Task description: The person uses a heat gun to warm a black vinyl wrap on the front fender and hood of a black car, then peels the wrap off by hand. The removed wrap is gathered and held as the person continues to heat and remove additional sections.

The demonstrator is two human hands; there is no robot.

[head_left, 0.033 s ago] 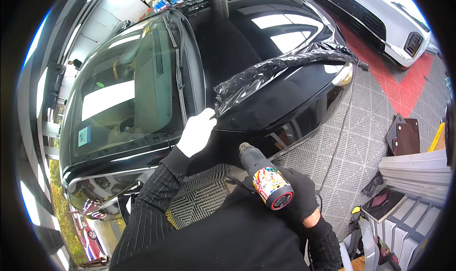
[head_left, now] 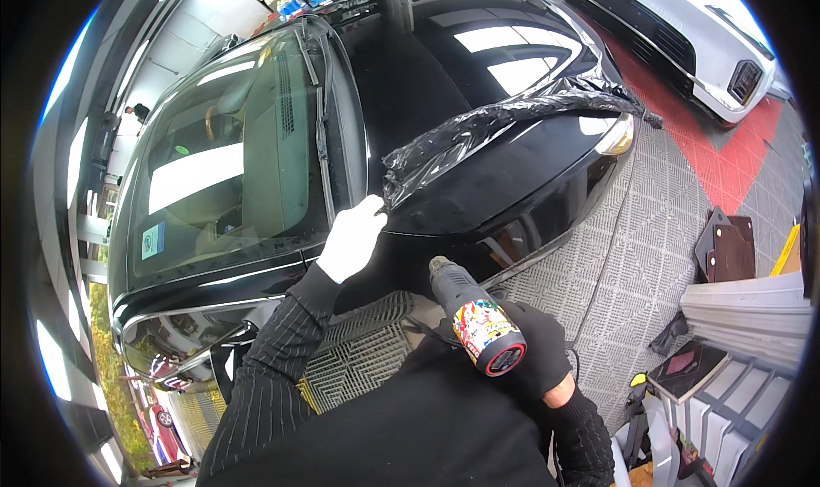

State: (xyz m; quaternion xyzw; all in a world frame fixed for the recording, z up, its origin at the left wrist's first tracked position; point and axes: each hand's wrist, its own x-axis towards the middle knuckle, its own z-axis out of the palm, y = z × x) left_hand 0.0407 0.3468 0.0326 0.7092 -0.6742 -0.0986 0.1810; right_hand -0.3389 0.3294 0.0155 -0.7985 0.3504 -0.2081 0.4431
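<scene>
My left hand (head_left: 352, 239), in a white glove, pinches the near end of a black glossy film (head_left: 478, 128) that lies bunched in a long wrinkled strip. The strip runs along the black car's bonnet (head_left: 418, 68) beside the fender (head_left: 504, 188), out toward the headlight (head_left: 616, 134). In my right hand (head_left: 542, 350), black-gloved and closed, is a heat gun (head_left: 478, 320) with a colourful sticker. Its metal nozzle points up and left toward the fender, apart from the film. The handle and the fingers around it are mostly hidden by the gun's body.
Left of the bonnet is the windscreen (head_left: 231, 162) with its wiper (head_left: 318, 128). A white car (head_left: 683, 43) stands at the far right. A cable (head_left: 598, 282) runs over the grey grid floor (head_left: 653, 231). A storage unit (head_left: 735, 393) with a dark tablet-like slab (head_left: 690, 367) stands at the near right.
</scene>
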